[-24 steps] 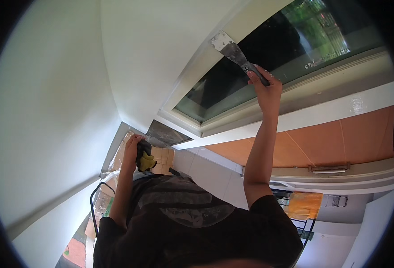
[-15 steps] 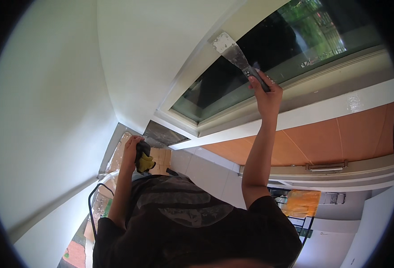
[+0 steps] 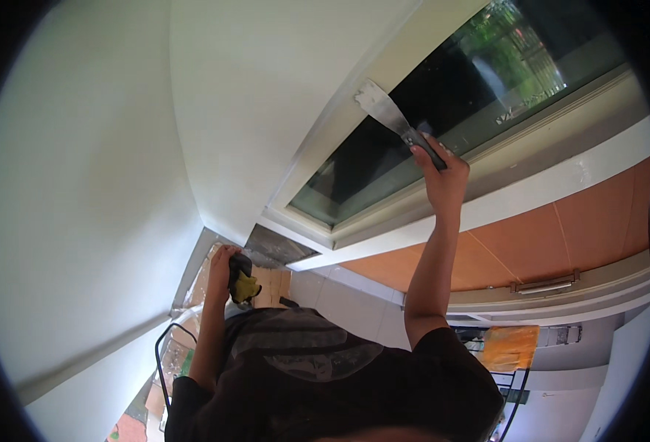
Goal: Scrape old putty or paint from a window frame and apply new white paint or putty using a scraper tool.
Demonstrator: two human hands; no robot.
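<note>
My right hand (image 3: 446,177) is raised and wrapped round the dark handle of a putty knife (image 3: 390,110). White filler covers the end of its blade, which lies over the pale window frame (image 3: 318,151) at the edge of the dark glass (image 3: 443,92). Lower down on the left, my left hand (image 3: 222,269) is closed round a black-and-yellow object (image 3: 242,280). Its kind is hard to make out, and part of it is hidden by the hand. Nearby, white wall surfaces (image 3: 97,169) meet in a corner.
A white ledge (image 3: 531,180) runs below the window, above orange-brown panels (image 3: 487,243). A black cable (image 3: 159,353) loops beside my left arm. Cardboard (image 3: 272,287) lies on the floor below. At the lower right stands a black metal frame with an orange cloth (image 3: 513,348).
The whole view has shifted, so the window and both hands sit lower in the picture. The knife's blade is tilted differently and shows a narrower face. Both hands keep their hold.
</note>
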